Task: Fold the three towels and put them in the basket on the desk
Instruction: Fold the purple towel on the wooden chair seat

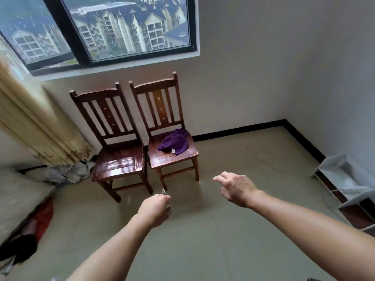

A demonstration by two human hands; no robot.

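The pale floor (223,250) spreads under both outstretched arms. Far above and beyond the hands, a dark-framed window (129,27) looks out on apartment blocks. A cream curtain (34,122) hangs well to the left of the left hand. Ahead of the hands, two brown wooden chairs stand side by side against the wall. The left chair (119,161) is straight beyond the left hand, and the right chair (172,157) lies between the two hands' lines of reach. A white shelf unit (345,179) lies on the floor off to the right of the right hand.

The purple towel (174,142) sits crumpled on the right chair's seat (a small white tag shows at its near edge). It is ahead of the right hand, a little to its left, and apart from both hands.

The right hand (237,187) is open with its fingers loosely extended toward the chairs, touching nothing. The left hand (155,209) is nearer the camera with its fingers curled inward. I cannot tell whether it holds anything.
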